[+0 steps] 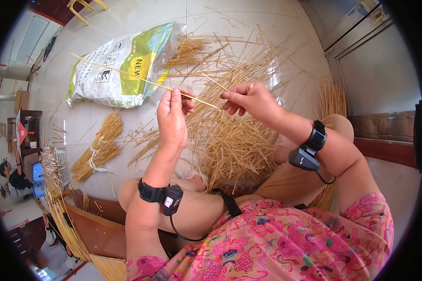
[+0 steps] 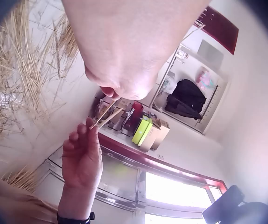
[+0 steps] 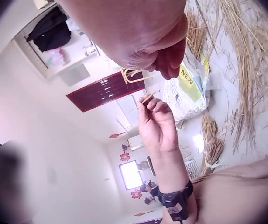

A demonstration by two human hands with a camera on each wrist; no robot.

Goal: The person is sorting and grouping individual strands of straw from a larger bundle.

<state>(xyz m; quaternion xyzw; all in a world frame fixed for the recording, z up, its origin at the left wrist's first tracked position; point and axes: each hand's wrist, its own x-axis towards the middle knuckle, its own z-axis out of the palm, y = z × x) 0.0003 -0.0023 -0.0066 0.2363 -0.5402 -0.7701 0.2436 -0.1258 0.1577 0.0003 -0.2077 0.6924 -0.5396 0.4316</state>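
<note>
My left hand [image 1: 172, 117] pinches a long, thin straw stalk [image 1: 126, 73] between thumb and fingers. The stalk slants from over the white and green bag down to the right, its lower end close to my right fingertips. A shorter straw piece [image 1: 214, 82] sticks out up and left from my right hand [image 1: 251, 100], which pinches it between thumb and forefinger. In the left wrist view the right hand [image 2: 82, 156] has its fingers curled at the straw. The right wrist view shows the left hand [image 3: 158, 123] with a straw end at its fingertips. Below both hands lies a loose straw heap [image 1: 239, 145].
A white and green bag [image 1: 112, 84] lies on the tiled floor at the upper left, with a straw bundle [image 1: 187, 50] beside it. Another tied bundle [image 1: 98, 145] lies left of the left forearm. Standing straw [image 1: 333, 100] leans near the metal door [image 1: 384, 70] at right.
</note>
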